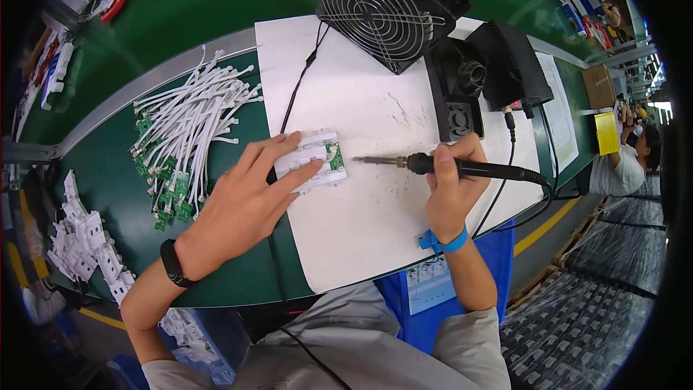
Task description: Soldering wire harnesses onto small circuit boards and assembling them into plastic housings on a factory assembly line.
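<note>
My right hand [455, 186] grips a black soldering iron [421, 163], its tip pointing left and lying just right of a white plastic housing [315, 149]. A small green circuit board [335, 157] shows at the housing's right side; tip and board look apart. My left hand [249, 191] lies over the housing with fingers spread, the index fingertip pressing near the board and other fingers along its edges. The hand hides the housing's left part. Beneath it all is a white sheet [354, 238] on the green table.
A bundle of white cables [195, 115] with green boards lies left. White plastic housings [90, 238] are piled farther left. A black fan [372, 18] stands at the back, beside the iron's holder [456, 94] and a black control box [511, 65]. The iron's cord [538, 177] loops right.
</note>
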`<action>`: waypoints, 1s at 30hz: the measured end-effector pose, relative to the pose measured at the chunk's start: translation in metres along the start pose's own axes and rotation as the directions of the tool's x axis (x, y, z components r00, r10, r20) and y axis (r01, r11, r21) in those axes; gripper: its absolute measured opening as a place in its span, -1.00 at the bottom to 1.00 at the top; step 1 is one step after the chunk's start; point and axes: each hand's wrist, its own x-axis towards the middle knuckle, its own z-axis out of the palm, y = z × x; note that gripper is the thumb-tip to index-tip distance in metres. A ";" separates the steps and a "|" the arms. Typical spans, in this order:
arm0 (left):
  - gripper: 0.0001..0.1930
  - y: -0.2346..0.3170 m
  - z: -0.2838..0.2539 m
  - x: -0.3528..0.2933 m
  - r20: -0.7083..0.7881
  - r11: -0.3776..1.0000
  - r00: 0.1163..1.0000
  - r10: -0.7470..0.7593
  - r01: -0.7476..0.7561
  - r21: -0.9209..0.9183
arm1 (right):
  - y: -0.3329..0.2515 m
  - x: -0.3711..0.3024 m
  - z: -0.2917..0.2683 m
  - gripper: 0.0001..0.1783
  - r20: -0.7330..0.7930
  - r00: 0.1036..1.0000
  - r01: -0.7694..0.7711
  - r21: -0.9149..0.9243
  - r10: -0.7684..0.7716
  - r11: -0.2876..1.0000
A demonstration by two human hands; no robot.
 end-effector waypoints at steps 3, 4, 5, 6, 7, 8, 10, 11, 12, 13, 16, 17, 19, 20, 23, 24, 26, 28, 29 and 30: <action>-0.41 0.001 0.002 -0.002 0.005 0.997 0.999 -0.046 0.046 -0.055 | -0.001 0.000 0.000 -0.73 -0.013 1.000 -0.017 -0.023 0.016 1.000; -0.41 0.001 0.002 -0.002 0.004 0.997 0.999 -0.040 0.041 -0.066 | -0.003 0.000 0.000 -0.73 -0.012 1.000 -0.014 -0.021 0.014 1.000; -0.41 0.001 0.002 -0.001 0.003 0.996 0.999 -0.035 0.036 -0.076 | -0.005 -0.001 0.001 -0.73 0.004 1.000 -0.027 0.013 0.027 1.000; -0.41 0.001 0.002 -0.001 0.001 0.997 0.999 -0.036 0.036 -0.074 | -0.006 -0.001 0.001 -0.74 0.020 0.999 -0.041 0.047 0.040 0.998; -0.41 0.001 0.001 -0.001 0.003 0.997 0.999 -0.032 0.032 -0.072 | -0.006 -0.001 0.002 -0.74 0.020 0.999 -0.040 0.049 0.039 0.998; -0.42 0.002 0.001 0.000 0.006 0.997 1.000 -0.027 0.028 -0.070 | -0.004 -0.001 0.002 -0.74 0.046 0.998 -0.038 0.044 0.036 0.998; -0.42 0.003 0.000 0.000 0.011 0.997 0.999 -0.033 0.033 -0.068 | -0.003 -0.001 0.001 -0.75 0.068 0.997 -0.037 0.039 0.034 0.999; -0.42 0.005 0.000 0.001 0.016 0.997 0.999 -0.039 0.040 -0.069 | -0.002 -0.001 0.000 -0.75 0.088 0.995 -0.047 0.033 0.044 0.998; -0.42 0.006 0.000 0.003 0.020 0.997 0.999 -0.034 0.035 -0.066 | -0.002 -0.001 -0.001 -0.75 0.107 0.993 -0.057 0.027 0.054 0.998; -0.42 0.004 0.000 0.001 0.017 0.997 0.999 -0.042 0.043 -0.065 | -0.001 -0.001 0.000 -0.75 0.108 0.993 -0.056 0.025 0.053 0.998; -0.44 0.003 0.002 -0.002 0.005 0.998 0.999 -0.038 0.038 -0.053 | 0.000 -0.002 0.002 -0.75 0.111 0.994 -0.027 0.043 0.022 0.999; -0.45 0.003 0.001 -0.001 -0.005 0.999 1.000 -0.029 0.028 -0.042 | 0.002 -0.002 0.000 -0.76 0.068 0.998 0.011 0.018 -0.012 1.000; -0.47 0.003 0.003 0.001 -0.048 0.999 0.999 -0.011 0.009 -0.031 | 0.002 -0.002 -0.001 -0.77 0.027 0.998 0.050 -0.003 -0.050 0.999; -0.49 0.003 0.004 0.002 -0.093 1.000 0.996 0.003 -0.005 -0.024 | -0.001 -0.001 0.000 -0.79 -0.024 1.000 0.019 0.030 -0.019 0.999; -0.53 0.005 0.011 0.008 -0.140 0.999 0.989 -0.041 0.044 0.012 | -0.007 0.003 0.004 -0.89 -0.109 0.994 0.014 0.039 -0.009 0.999; -0.52 0.005 0.014 0.011 -0.205 0.998 0.978 -0.032 0.041 0.040 | -0.009 0.005 0.005 -0.91 -0.110 0.994 0.027 0.041 -0.022 0.999; -0.52 0.009 0.021 0.019 -0.242 0.997 0.969 -0.050 0.063 0.046 | -0.008 0.007 0.005 -0.88 -0.106 0.993 0.056 0.049 -0.050 0.997; -0.49 0.013 0.033 0.026 -0.284 0.997 0.957 -0.059 0.072 0.039 | -0.003 0.009 0.001 -0.82 -0.086 0.994 0.066 0.054 -0.061 0.996; -0.49 0.017 0.036 0.029 -0.290 0.996 0.955 -0.067 0.083 0.042 | -0.004 0.009 0.002 -0.82 -0.075 0.995 0.067 0.059 -0.062 0.996; -0.49 0.022 0.040 0.030 -0.289 0.992 0.952 -0.102 0.118 0.039 | -0.004 0.010 0.003 -0.82 -0.077 0.996 0.057 0.048 -0.053 0.997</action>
